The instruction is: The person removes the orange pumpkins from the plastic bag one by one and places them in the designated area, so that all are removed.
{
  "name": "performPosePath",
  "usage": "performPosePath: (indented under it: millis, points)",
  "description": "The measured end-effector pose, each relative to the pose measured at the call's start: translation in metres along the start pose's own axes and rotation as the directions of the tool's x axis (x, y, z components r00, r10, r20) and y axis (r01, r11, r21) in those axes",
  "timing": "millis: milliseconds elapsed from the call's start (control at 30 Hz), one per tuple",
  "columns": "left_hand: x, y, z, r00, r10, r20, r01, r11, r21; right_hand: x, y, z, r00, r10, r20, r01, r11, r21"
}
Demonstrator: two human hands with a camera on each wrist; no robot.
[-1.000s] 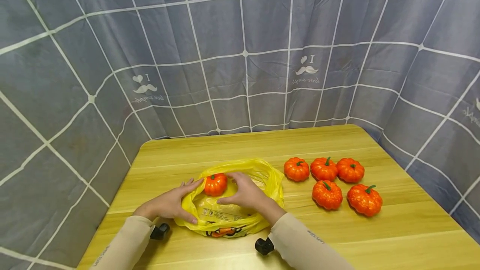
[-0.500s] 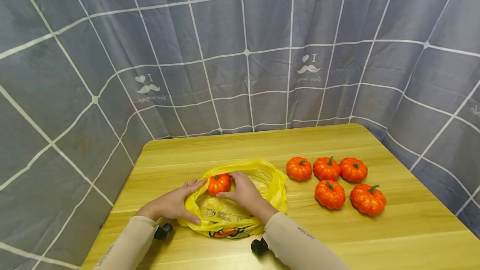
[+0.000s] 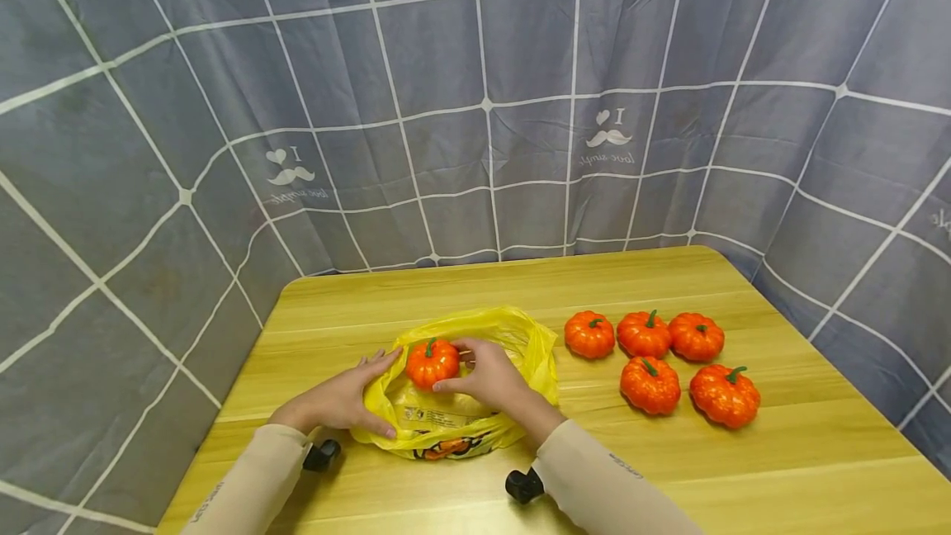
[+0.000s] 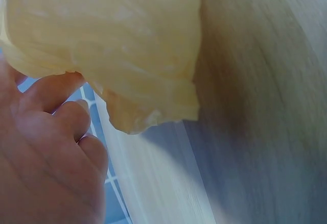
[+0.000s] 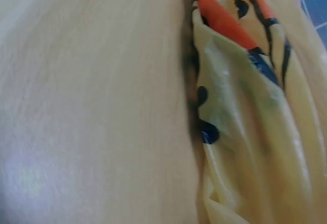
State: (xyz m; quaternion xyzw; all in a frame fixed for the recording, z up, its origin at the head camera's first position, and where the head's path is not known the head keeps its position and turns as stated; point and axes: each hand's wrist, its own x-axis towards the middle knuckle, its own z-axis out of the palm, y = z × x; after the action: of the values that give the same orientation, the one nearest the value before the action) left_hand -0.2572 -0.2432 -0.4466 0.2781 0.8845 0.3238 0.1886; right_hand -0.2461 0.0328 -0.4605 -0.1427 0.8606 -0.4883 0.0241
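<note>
A yellow plastic bag (image 3: 541, 345) lies on the table with its mouth spread wide. My left hand (image 3: 340, 401) holds its left side, thumb over the near rim and index finger along the far rim. The left wrist view shows that hand (image 4: 51, 147) with its other fingers curled against the outside of the bag (image 4: 117, 40). In the bag's mouth, my right hand (image 3: 486, 374) grips a small orange pumpkin (image 3: 432, 365) with a green stem from its right side. The right wrist view shows only the bag's printed outside (image 5: 245, 117); the right hand is out of sight there.
Several more small pumpkins (image 3: 650, 385) stand in a cluster to the right of the bag on the wooden table (image 3: 810, 444). A grey curtain with white lines (image 3: 535, 139) hangs behind and at both sides.
My right hand's fingers and thumb have closed on the pumpkin from a small distance away. The pumpkin has risen slightly in the bag's mouth. My left hand has stayed at the bag's left rim.
</note>
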Motion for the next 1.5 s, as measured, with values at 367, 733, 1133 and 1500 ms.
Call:
performPosePath:
  millis: [367, 733, 1133, 1500]
  points:
    - [0.000, -0.005, 0.001, 0.999, -0.032, -0.008, 0.032, 0.999, -0.001, -0.007, -0.006, -0.018, 0.999, 0.026, -0.037, -0.024, 0.998, 0.054]
    - [-0.008, -0.009, -0.002, 0.999, -0.028, -0.026, 0.028, 1.000, 0.006, -0.024, 0.000, -0.046, 0.983, -0.004, -0.186, 0.024, 0.994, 0.106]
    - [-0.009, -0.009, -0.004, 0.999, -0.027, -0.029, 0.027, 1.000, 0.000, -0.055, 0.027, -0.102, 0.930, 0.017, -0.367, 0.034, 0.991, 0.133]
    - [-0.011, -0.011, -0.004, 0.999, -0.034, -0.032, 0.034, 0.999, 0.014, -0.092, 0.054, -0.134, 0.919, 0.041, -0.393, -0.079, 0.994, -0.080]
